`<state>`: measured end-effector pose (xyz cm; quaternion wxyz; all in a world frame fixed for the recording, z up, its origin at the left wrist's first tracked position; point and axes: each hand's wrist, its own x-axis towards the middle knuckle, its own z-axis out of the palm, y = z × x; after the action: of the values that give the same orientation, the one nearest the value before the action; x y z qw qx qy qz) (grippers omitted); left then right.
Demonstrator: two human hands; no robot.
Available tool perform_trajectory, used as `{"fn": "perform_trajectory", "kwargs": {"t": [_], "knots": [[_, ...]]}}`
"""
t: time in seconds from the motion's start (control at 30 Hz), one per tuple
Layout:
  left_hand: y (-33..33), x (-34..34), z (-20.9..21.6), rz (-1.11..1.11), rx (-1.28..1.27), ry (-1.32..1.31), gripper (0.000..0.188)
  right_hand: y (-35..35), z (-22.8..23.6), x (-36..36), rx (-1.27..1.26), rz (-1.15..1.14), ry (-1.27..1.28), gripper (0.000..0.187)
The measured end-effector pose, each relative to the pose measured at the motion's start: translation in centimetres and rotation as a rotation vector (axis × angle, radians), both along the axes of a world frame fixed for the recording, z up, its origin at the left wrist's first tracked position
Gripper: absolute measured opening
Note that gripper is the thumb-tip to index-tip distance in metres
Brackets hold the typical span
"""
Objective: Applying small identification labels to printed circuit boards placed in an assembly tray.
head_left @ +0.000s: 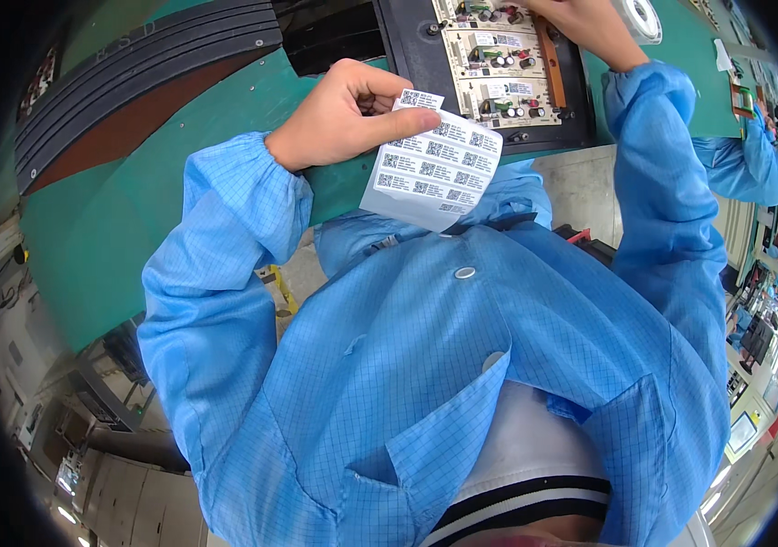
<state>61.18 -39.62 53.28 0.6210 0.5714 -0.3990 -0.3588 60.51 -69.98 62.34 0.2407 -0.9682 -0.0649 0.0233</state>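
Observation:
My left hand (348, 114) is closed on a sheet of white labels (434, 164), its thumb lying across the upper part. Square codes and small print cover the labels in rows, and the sheet's lower end hangs free past the green table's front edge. My right hand (585, 23) reaches over the far end of a row of circuit boards (498, 59). The top edge of the picture cuts it off, so what its fingertips do cannot be made out. The boards, with capacitors and pale labels on them, sit in a black tray (421, 68) beside a brown strip (551, 68).
A roll of white tape or labels (641, 20) stands right of my right hand on the green tabletop (88, 237). At the left lies a long black ridged rail (179, 46). Another person's blue sleeve (749, 164) shows at the far right.

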Motion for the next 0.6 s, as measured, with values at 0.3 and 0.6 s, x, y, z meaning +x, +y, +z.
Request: {"fn": "perform_trajectory", "kwargs": {"t": [0.3, 0.6], "knots": [[0.2, -0.1, 0.0, -0.003, -0.010, 0.051, 0.025, 1.1, -1.9, 1.4, 0.123, -0.150, -0.088, 0.052], [0.4, 0.2, -0.5, -0.028, 0.016, -0.006, 0.026, 2.0, -1.6, 1.2, -0.358, -0.116, -0.285, 0.054]]}}
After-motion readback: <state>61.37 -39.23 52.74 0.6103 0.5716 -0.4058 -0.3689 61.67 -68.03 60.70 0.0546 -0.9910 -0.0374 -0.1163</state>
